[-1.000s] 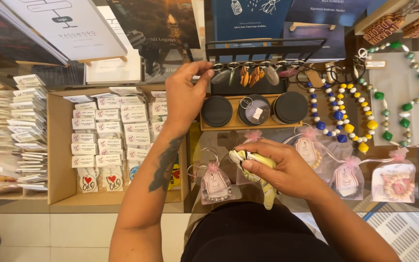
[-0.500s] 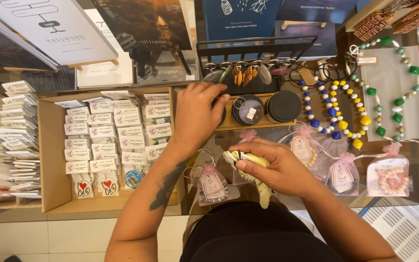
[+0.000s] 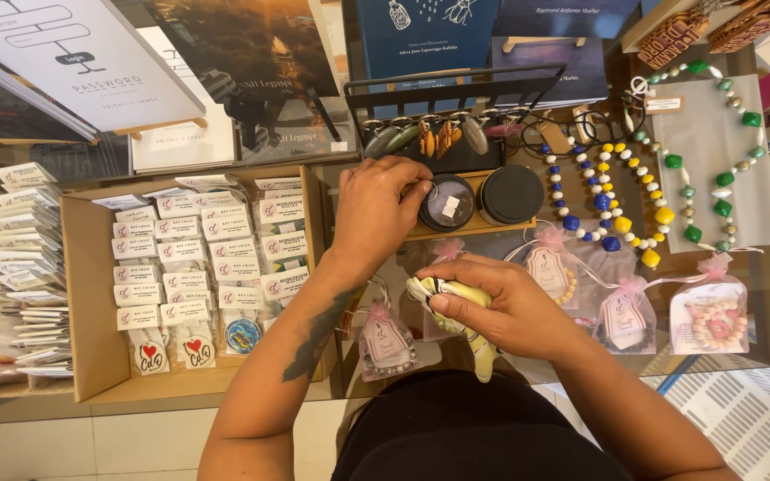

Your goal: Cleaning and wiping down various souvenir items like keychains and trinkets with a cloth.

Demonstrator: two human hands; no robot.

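My left hand (image 3: 378,209) lies over the leftmost of three round black tins on a wooden tray (image 3: 456,230), with its fingers curled down around that tin, which is almost fully hidden. Beside it stand an open tin (image 3: 448,203) with a ring and a white tag inside, and a closed tin (image 3: 511,193). Closer to my body, my right hand (image 3: 514,312) grips a yellow, white and black soft item (image 3: 453,297) above the glass counter.
A black rack of hanging keychains (image 3: 430,138) stands behind the tins. A cardboard box of carded key chains (image 3: 193,267) is at left, bead necklaces (image 3: 612,205) at right. Small pink-ribboned gift bags (image 3: 626,316) lie along the counter's front, with books propped at the back.
My left hand came down from the keychain rack onto the leftmost black tin. The right hand kept hold of the yellow item and barely moved. The camera tilted slightly.
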